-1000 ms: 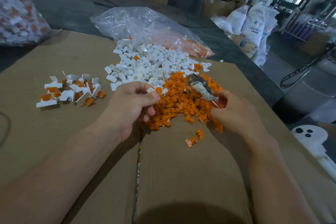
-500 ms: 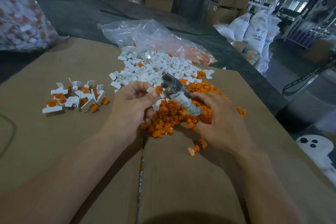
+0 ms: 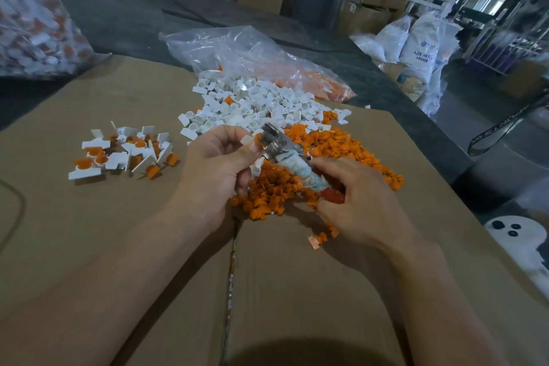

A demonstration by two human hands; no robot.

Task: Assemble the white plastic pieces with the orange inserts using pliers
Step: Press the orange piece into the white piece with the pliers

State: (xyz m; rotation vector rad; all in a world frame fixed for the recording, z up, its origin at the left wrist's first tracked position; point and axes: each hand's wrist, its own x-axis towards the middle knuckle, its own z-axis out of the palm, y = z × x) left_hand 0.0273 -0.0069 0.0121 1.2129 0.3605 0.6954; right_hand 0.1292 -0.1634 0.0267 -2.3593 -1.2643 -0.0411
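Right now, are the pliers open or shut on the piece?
Cannot tell: the pliers head touches the piece pinched by the left hand, right hand gripping the handles, but blur hides the jaw gap.

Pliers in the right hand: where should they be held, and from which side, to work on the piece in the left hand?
Probably best by the cloth-wrapped handles, coming from the near right, as the right hand does. The pliers slant with their metal head toward the white piece pinched in the left hand, so the handles are the only free, graspable end.
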